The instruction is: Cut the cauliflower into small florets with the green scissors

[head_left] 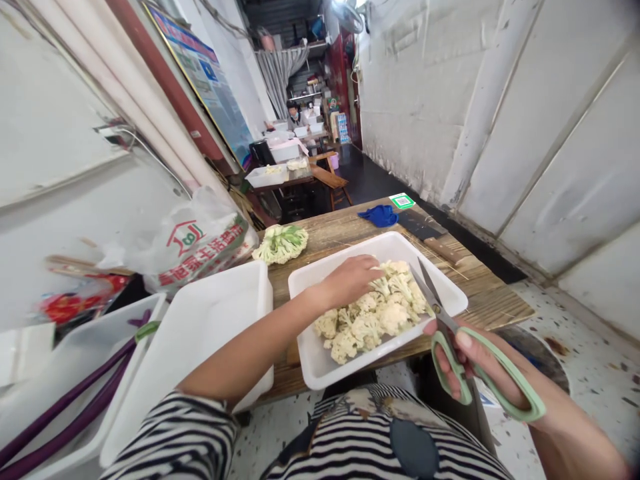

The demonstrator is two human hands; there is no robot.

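My left hand (pixel 351 279) reaches over a white plastic tray (pixel 310 363), its fingers curled down and closed on a cauliflower floret at the far side of the pile; the fingertips are partly hidden. Cut cauliflower florets (pixel 367 323) cover much of the tray's bottom. At the tray's right corner, my right hand (pixel 467 363) grips a pair of scissors (pixel 447 327) by its pale green handles. The scissor blades are slightly apart and point up and away over the tray's right side. A larger piece of cauliflower (pixel 281 244) lies on the wooden table (pixel 333 227) behind the tray.
A knife (pixel 440 248) and a blue cloth (pixel 379 215) lie behind the tray. To the left stand another white tray (pixel 220 300), a bin with long purple eggplants (pixel 85 400) and a printed plastic bag (pixel 195 240). Farther back, a person (pixel 295 117) sits at a table.
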